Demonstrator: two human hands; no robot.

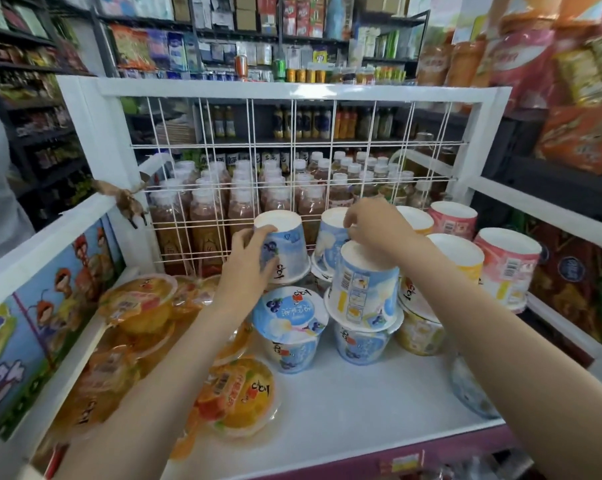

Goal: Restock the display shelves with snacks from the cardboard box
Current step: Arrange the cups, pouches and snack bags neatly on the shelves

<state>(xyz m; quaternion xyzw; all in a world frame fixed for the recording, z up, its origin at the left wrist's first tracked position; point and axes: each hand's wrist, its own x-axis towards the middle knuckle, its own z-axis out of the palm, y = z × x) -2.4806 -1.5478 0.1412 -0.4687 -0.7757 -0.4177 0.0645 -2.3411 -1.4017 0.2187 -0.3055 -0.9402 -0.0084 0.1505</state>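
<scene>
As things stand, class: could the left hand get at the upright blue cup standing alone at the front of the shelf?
Probably yes. The left hand grips an upturned blue cup just behind it, and the upright blue cup has bare white shelf in front, nothing stacked on top.

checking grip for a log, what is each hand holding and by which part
The left hand grips an upside-down blue cup by its side wall. The right hand rests its fingertips on another inverted blue cup's upturned base; whether it grips cannot be told.
</scene>
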